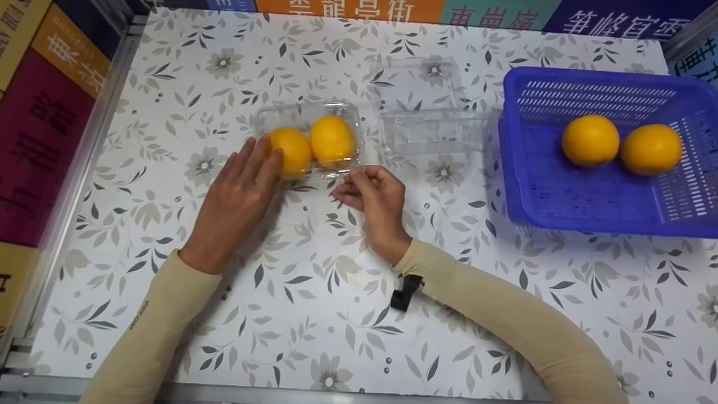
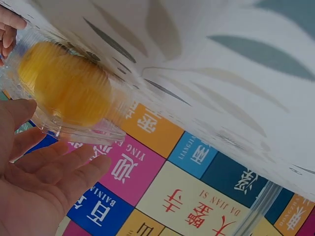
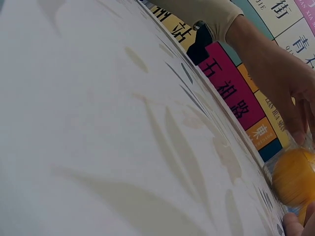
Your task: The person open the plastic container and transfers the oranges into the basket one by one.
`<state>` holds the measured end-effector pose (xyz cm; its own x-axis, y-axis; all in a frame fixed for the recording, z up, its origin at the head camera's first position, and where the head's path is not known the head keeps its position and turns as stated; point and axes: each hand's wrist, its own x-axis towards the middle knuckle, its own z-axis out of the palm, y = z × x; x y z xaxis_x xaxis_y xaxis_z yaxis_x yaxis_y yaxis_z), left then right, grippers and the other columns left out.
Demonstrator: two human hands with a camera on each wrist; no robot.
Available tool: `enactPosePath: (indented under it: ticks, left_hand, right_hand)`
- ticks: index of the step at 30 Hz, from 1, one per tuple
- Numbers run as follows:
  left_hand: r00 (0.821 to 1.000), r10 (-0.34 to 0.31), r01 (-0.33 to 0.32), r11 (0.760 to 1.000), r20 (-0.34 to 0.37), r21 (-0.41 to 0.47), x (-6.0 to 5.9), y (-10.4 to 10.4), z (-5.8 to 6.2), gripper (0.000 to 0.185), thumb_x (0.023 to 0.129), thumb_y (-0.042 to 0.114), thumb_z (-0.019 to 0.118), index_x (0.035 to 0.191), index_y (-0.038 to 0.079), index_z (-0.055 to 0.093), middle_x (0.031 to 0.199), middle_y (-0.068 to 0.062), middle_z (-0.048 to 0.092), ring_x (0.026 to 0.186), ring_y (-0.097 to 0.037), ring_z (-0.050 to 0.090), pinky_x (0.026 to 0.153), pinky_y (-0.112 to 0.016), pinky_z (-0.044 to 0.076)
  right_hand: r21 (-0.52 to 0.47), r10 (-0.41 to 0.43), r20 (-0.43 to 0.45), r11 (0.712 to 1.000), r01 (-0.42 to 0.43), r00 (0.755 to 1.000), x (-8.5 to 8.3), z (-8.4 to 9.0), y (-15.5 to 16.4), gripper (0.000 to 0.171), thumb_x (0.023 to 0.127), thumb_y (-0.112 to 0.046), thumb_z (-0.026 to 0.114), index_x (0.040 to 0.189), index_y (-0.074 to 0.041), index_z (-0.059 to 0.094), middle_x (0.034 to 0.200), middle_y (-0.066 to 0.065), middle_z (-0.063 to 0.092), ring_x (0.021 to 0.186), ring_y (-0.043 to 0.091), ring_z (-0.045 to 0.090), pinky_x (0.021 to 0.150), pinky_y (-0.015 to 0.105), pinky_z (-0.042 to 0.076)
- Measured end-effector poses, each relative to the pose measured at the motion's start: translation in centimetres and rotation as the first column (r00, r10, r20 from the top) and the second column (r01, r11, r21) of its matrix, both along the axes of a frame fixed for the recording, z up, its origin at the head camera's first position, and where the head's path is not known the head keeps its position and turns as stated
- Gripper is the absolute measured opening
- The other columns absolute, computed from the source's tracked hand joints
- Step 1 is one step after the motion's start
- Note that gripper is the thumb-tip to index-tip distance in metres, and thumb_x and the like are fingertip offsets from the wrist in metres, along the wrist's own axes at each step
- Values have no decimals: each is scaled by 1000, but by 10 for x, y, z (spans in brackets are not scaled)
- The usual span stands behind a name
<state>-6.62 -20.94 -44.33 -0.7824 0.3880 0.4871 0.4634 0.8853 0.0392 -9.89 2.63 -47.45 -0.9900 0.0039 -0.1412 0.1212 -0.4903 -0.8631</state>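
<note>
Two oranges point(image 1: 332, 140) lie side by side in a clear plastic clamshell box point(image 1: 280, 114) on the table, with clear ridged plastic around them in the left wrist view. My left hand point(image 1: 238, 185) lies along the box's left side, its fingers straight and the fingertips against it at the left orange point(image 1: 291, 152). At the near right corner, my right hand point(image 1: 381, 205) pinches the box's edge between thumb and forefinger, while the other fingers curl loosely below. In the right wrist view the box is cut off at the frame's edge.
A second clear clamshell box point(image 1: 435, 134) stands open to the right, its lid point(image 1: 418, 84) tipped back. Farther right, a blue-purple perforated basket point(image 1: 516, 185) holds two more oranges point(image 1: 590, 140). Colourful panels with lettering point(image 1: 359, 10) border the table's back and left edges.
</note>
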Motion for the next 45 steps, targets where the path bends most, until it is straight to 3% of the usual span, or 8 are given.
enactPosePath:
  ticks: [5,10,17,23,34,45]
  left_hand:
    - [1000,-29,29,999,1,37,1,-6,-2,41,109,8,68,144,-10,56,152,-34,59,136,-54,62,108,-64,55]
    - [999,-53,53,998,12,18,1,-11,0,37,108,-3,64,144,-10,57,149,-33,62,134,-51,65,106,-58,58]
    - [996,-57,54,997,62,53,3,-15,1,46,103,-14,65,148,-8,58,154,-30,59,137,-51,63,105,-57,59]
    - [996,-64,61,997,67,45,4,-13,1,46,104,-14,65,148,-9,56,155,-32,57,124,-53,70,99,-57,62]
    - [997,-58,56,998,55,38,5,-12,2,44,105,-12,65,148,-8,56,154,-32,59,116,-52,72,95,-55,64]
    - [996,-59,57,998,62,35,4,-12,3,45,102,-15,65,145,-8,56,153,-31,60,111,-52,73,92,-57,64]
  right_hand:
    - [4,4,4,1000,-4,1000,0,1,0,6,105,4,65,99,6,68,96,30,70,75,28,76,81,50,68]
    - [13,5,-6,1000,-5,1000,0,1,0,7,105,4,65,100,6,67,98,31,69,75,29,76,81,50,68]
    - [16,12,-2,1000,-11,1000,0,0,0,7,106,3,64,103,9,66,98,30,70,76,29,77,82,49,68]
    - [4,21,9,1000,-21,1000,2,1,-1,10,107,2,64,105,12,66,98,30,70,75,29,76,77,48,69]
    - [-26,136,61,991,-134,989,17,2,-18,8,107,0,64,107,7,68,115,40,70,85,32,80,79,50,69]
    - [-51,224,129,974,-219,966,28,5,-47,6,106,0,67,109,4,69,119,38,72,86,32,82,79,48,69]
